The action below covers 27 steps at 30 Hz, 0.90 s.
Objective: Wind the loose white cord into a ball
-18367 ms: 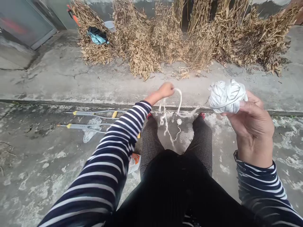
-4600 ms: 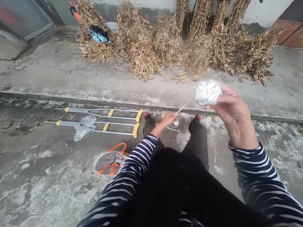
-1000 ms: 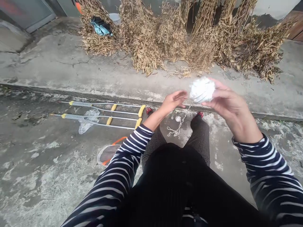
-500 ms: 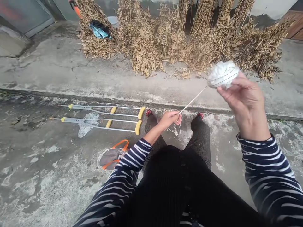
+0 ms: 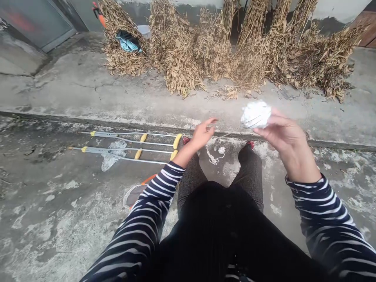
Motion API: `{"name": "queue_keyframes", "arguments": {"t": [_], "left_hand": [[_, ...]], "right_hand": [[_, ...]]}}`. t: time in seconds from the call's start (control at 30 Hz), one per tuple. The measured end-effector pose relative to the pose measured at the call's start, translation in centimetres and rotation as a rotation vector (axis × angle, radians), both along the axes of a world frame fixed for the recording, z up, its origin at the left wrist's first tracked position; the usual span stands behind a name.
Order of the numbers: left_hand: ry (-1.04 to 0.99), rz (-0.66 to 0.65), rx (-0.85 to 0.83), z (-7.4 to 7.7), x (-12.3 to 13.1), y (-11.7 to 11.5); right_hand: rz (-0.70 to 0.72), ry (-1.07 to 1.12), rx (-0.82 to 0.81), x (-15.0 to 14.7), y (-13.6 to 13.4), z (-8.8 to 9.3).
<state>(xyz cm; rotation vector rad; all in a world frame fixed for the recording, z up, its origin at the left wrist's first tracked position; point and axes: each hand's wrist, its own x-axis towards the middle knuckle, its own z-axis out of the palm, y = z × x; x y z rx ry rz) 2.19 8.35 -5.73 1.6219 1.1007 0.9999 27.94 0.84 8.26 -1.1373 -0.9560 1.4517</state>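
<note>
My right hand [image 5: 286, 135] grips a ball of white yarn [image 5: 256, 115] between thumb and fingers, raised in front of me to the right. A thin dark line crosses the ball. To the left of it, my left hand [image 5: 202, 133] is in the air with its fingers apart, and I see nothing in it. Any strand between the two hands is not visible. On the ground between my feet lies a loose white cord [image 5: 214, 158] in loops, with a small white clump at its end.
Two crutches [image 5: 141, 143] with yellow pads lie at left, a clear plastic bag [image 5: 114, 152] under one. A bag with orange handles [image 5: 132, 196] is partly behind my left sleeve. Beyond the concrete step [image 5: 141, 102], dried plant bundles [image 5: 182, 58] lean against the wall.
My right hand has moved left and down with the yarn ball, nearer to my left hand. My left hand has risen slightly and opened, letting go of the strand it pinched.
</note>
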Motion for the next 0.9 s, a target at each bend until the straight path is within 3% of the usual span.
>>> {"name": "queue_keyframes", "arguments": {"t": [0.13,0.23,0.37,0.53,0.73,0.9], "left_hand": [[-0.304,-0.208,-0.011,1.7,6.1,-1.3],[-0.354,-0.234,-0.113,1.4,7.5,-2.9],[-0.320,-0.252,-0.234,-0.4,5.1,-5.1],[-0.108,-0.194,-0.384,-4.4,-0.5,-6.5],[0.016,-0.015,-0.401,-8.8,-6.1,-5.5],[-0.044,-0.005,-0.384,-9.4,-6.0,-3.3]], "right_hand": [[0.044,0.072,-0.064,-1.8,0.2,-1.6],[0.032,0.079,-0.064,-2.1,0.3,-1.7],[-0.085,0.106,-0.013,-0.8,0.6,-1.8],[-0.233,0.104,0.107,2.2,0.9,-1.7],[-0.337,0.145,0.168,3.2,0.6,-0.3],[-0.291,0.141,0.167,1.7,0.3,1.0]]}}
